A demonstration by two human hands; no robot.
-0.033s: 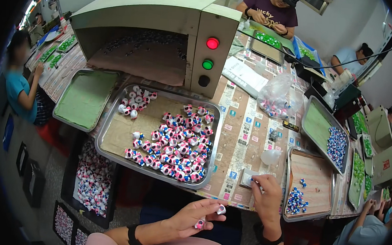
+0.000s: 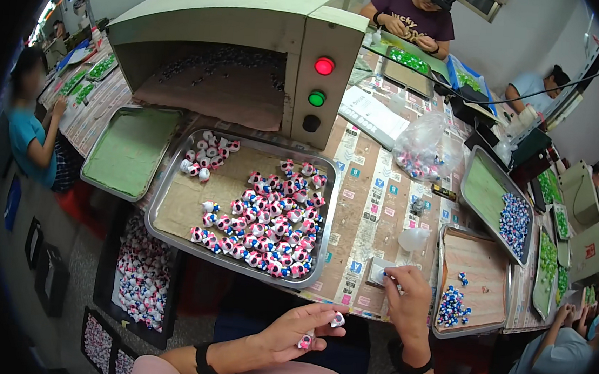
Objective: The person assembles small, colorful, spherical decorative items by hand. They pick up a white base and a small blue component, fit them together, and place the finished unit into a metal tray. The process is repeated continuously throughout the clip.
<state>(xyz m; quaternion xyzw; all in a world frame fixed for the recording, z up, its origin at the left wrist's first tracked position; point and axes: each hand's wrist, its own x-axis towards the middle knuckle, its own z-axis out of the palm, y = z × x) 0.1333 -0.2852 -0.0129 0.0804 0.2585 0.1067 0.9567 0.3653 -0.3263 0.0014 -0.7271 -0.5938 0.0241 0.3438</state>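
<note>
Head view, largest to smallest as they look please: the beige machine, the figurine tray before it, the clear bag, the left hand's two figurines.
Beige machine
Figurine tray
Clear bag
Two figurines in left hand: too alike to rank.

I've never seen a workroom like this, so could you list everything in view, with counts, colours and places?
Box-shaped machine: one, cream, back of table
Lights: two, red and green, machine's front
Large tray: one, silver, before the machine
Figurines: many, white-pink-blue, mostly in trays and bins
Green-lined trays: at least two, silver-rimmed, left and right
Brown-lined tray: one, right
Small pieces: many, blue-white, right-side trays
Clear bag: one, transparent, right of machine
Bins: three, black, lower left
Co-workers: at least four, various shirts, around room
Small block: one, grey, near table edge
Left hand: one, black wristband, figurines in grip
Right hand: one, black wristband, at block
</note>
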